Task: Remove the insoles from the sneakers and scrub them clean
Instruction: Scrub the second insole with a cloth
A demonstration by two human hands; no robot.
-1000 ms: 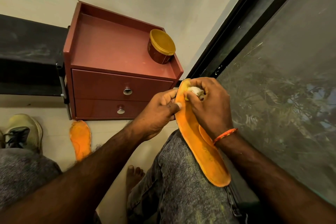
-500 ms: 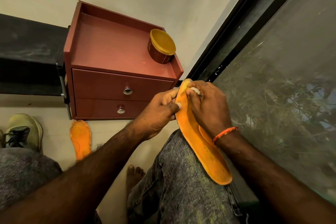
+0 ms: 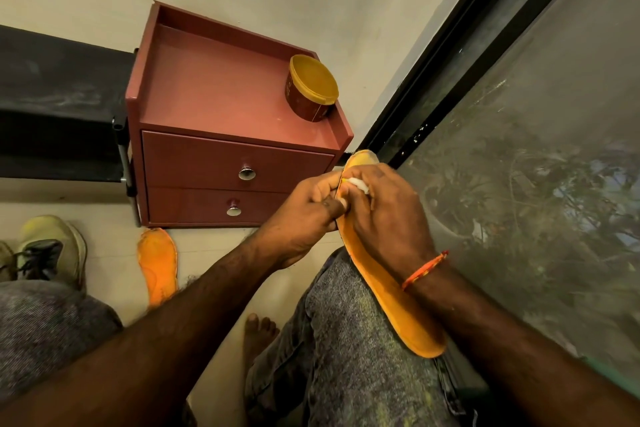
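An orange insole (image 3: 398, 302) lies along my right thigh, its toe end raised toward the window frame. My left hand (image 3: 304, 218) grips the insole's left edge near the toe. My right hand (image 3: 384, 215) covers the upper part and holds a small white wad (image 3: 358, 185) against the surface, fingers curled over it. A second orange insole (image 3: 157, 265) lies flat on the floor in front of the drawers. A pale green sneaker (image 3: 52, 250) with dark laces stands on the floor at the far left.
A red-brown two-drawer cabinet (image 3: 221, 163) stands against the wall, with a brown tub (image 3: 311, 93) with a yellow lid on its top right corner. A black bench (image 3: 55, 107) runs off to the left. A dark-framed window (image 3: 519, 149) fills the right. My bare foot (image 3: 259, 333) rests on the floor.
My right hand has slid the white wad a little down and back over the toe area of the insole. The left hand and insole have stayed in place.
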